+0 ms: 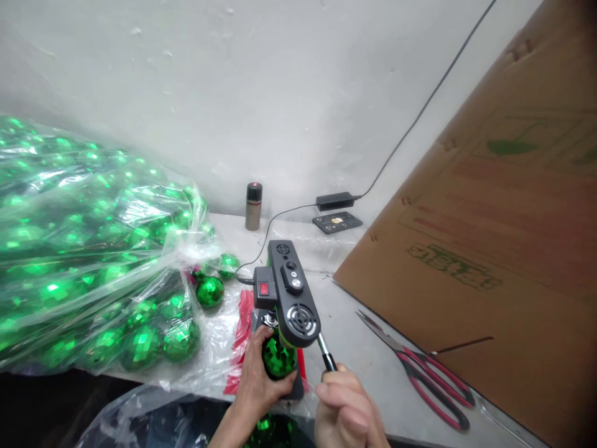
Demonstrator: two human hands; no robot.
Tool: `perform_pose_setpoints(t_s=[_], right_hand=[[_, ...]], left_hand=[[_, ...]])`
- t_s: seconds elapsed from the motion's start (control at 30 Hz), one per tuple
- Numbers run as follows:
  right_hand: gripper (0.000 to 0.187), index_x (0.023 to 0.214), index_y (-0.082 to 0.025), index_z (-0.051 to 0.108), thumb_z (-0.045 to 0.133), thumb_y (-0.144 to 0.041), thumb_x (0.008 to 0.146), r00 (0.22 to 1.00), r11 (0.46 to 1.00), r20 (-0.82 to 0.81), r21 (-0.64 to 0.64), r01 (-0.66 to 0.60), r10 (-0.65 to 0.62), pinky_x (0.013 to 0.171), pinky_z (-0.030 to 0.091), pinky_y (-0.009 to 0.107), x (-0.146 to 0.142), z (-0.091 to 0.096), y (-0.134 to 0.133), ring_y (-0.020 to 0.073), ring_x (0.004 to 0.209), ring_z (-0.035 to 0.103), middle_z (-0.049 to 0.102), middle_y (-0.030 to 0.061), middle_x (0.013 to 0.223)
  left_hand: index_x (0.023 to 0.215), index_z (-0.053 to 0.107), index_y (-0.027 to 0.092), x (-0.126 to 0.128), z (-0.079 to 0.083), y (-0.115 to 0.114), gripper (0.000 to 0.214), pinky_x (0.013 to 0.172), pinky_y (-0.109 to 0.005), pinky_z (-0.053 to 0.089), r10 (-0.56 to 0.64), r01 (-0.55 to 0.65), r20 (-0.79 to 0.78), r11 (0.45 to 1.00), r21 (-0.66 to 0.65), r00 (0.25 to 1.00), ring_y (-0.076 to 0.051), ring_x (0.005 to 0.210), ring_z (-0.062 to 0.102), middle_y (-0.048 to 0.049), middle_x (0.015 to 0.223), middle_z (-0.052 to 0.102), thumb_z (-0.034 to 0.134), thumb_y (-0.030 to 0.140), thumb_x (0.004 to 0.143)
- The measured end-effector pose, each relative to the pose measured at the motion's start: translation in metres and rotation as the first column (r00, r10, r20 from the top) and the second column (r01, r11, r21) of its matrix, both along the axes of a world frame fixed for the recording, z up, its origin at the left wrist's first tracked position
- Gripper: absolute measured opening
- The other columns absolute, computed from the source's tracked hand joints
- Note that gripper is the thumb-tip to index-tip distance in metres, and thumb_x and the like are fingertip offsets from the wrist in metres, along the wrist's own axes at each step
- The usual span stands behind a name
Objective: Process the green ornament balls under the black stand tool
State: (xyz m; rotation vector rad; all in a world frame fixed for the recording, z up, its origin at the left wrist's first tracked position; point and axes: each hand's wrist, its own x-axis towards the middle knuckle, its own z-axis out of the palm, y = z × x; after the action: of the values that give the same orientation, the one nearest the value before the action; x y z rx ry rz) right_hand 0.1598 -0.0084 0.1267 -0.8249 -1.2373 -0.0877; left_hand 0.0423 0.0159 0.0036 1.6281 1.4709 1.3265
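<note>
My left hand (253,376) curls around a shiny green faceted ball (280,359), thumb and fingers on its sides. The ball sits under the round front end of a black press-like machine (291,283) with a red switch. My right hand (347,404) is closed around the black grip of the machine's metal lever (325,350). Beneath the machine lies a red plastic sheet (242,339). Another green ball (209,291) rests to the left, beside a large clear plastic bag (180,246) full of such balls.
A large cardboard box (466,236) leans in from the right. Red-and-black-handled scissors (415,367) lie along it. Behind the machine are a black-capped bottle (254,208), a dark phone (336,222) and a power adapter (334,200) with its cable. More green balls (268,429) show below the table's front edge.
</note>
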Motion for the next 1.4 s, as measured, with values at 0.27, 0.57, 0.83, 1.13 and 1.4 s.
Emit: perform_pose_setpoints(t_s=[0.27,0.57,0.83,1.13,1.4], right_hand=[[0.040,0.080,-0.018,0.070,0.054,-0.022,0.116,0.998,0.997,0.004,0.058,0.055,-0.056,0.078,0.060,0.031,-0.004,0.021,0.002,0.0107,0.054,0.062,0.065,-0.0044,0.065],[0.049,0.073,-0.020,0.066,0.052,-0.028,0.119,0.987,0.971,0.020,0.185,0.153,-0.159,0.069,0.060,0.026,-0.009,0.002,0.012,0.0076,0.044,0.057,0.064,-0.0073,0.058],[0.043,0.077,-0.020,0.072,0.058,-0.032,0.116,0.991,0.991,-0.030,0.020,0.131,-0.130,0.063,0.057,0.029,-0.008,0.018,0.001,0.0127,0.051,0.064,0.069,-0.0024,0.062],[0.037,0.080,-0.019,0.076,0.061,-0.030,0.113,1.000,0.976,-0.029,-0.219,0.003,-0.010,0.048,0.044,0.023,0.004,0.070,-0.008,0.0107,0.050,0.060,0.071,0.0009,0.068],[0.028,0.085,-0.019,0.074,0.060,-0.019,0.110,0.998,0.997,0.054,-0.075,-0.036,0.040,0.048,0.046,0.024,0.006,0.043,-0.003,0.0116,0.052,0.060,0.069,0.0013,0.069]], left_hand=[[0.140,0.063,0.019,0.001,-0.001,0.001,0.081,0.117,-0.068,0.059,-0.005,0.005,0.009,1.000,-0.005,1.000,-0.044,0.138,0.073,-0.0213,0.145,0.074,0.091,0.026,0.064],[0.138,0.063,0.018,0.004,0.003,0.002,0.080,0.118,-0.068,0.060,-0.006,0.006,0.013,1.000,0.017,1.000,-0.044,0.137,0.073,-0.0211,0.144,0.074,0.090,0.025,0.063],[0.139,0.063,0.020,0.005,0.006,0.006,0.082,0.121,-0.068,0.057,-0.024,0.025,0.030,1.000,-0.018,0.999,-0.043,0.140,0.071,-0.0197,0.147,0.073,0.092,0.025,0.063],[0.156,0.054,0.030,-0.034,-0.036,-0.062,0.084,0.120,-0.065,0.058,-0.104,0.120,-0.106,0.980,0.157,0.989,-0.045,0.151,0.063,-0.0224,0.161,0.062,0.095,0.036,0.082],[0.155,0.056,0.021,-0.088,0.045,0.017,0.057,0.128,-0.062,0.047,0.240,-0.200,-0.251,0.964,0.177,0.938,-0.041,0.155,0.056,-0.0237,0.164,0.058,0.048,0.057,0.112]])
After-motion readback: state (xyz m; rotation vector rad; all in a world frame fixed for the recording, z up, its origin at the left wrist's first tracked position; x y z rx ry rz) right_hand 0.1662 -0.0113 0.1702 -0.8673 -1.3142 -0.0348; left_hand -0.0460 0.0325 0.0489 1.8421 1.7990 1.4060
